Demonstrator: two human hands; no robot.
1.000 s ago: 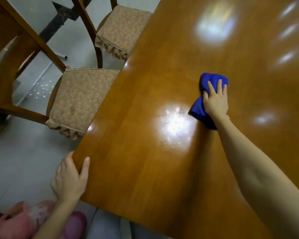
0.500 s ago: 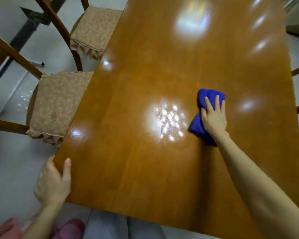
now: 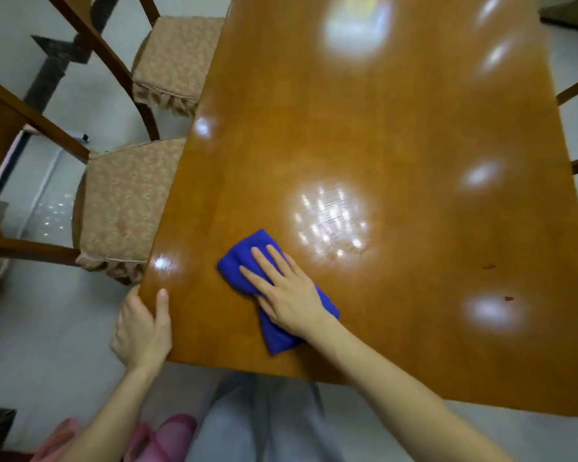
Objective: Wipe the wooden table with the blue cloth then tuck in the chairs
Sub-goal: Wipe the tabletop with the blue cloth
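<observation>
Mid-wipe, the right hand (image 3: 289,296) presses flat, fingers spread, on the blue cloth (image 3: 247,258), left hand (image 3: 144,325) gripping the desk (image 3: 381,128) corner; red specks (image 3: 489,266) need wiping next.

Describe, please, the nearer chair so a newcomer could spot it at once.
Start at the wooden table and follow its left edge toward the left hand. The nearer chair sits just beyond that hand, its beige cushion partly under the edge. The other chair stands farther up that side.

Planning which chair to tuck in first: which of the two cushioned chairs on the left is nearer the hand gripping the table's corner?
The nearer cushioned chair; its seat sits just beyond the left hand, while the other chair stands farther up the table.
</observation>
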